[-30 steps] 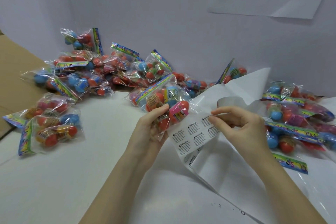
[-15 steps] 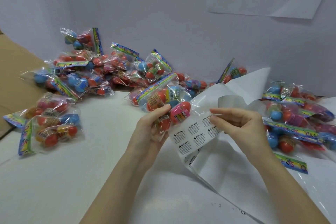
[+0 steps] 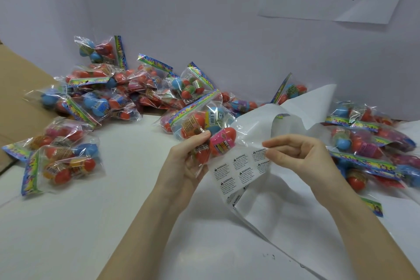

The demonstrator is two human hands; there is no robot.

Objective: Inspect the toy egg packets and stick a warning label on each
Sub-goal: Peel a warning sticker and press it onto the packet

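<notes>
bare white table [image 3: 109, 229] lies open near-left; packet heaps [image 3: 127, 93] crowd back and right [image 3: 372, 150].

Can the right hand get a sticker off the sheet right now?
Probably yes. The right hand already pinches the sticker sheet at its edge, nothing covers the stickers, and the left hand holds the egg packet just beside it.

I am holding one egg packet [image 3: 200, 127] in my left hand [image 3: 188, 161], with the label sheet [image 3: 241, 170] lying just to its right, pinched by my right hand [image 3: 302, 157]. A heap of packets [image 3: 127, 91] is lying behind against the wall [image 3: 181, 18], with two packets [image 3: 61, 154] lying apart at my far left. More packets [image 3: 368, 143] are lying at my right, behind the backing paper [image 3: 284, 211] spreading over the table [image 3: 91, 234].
</notes>
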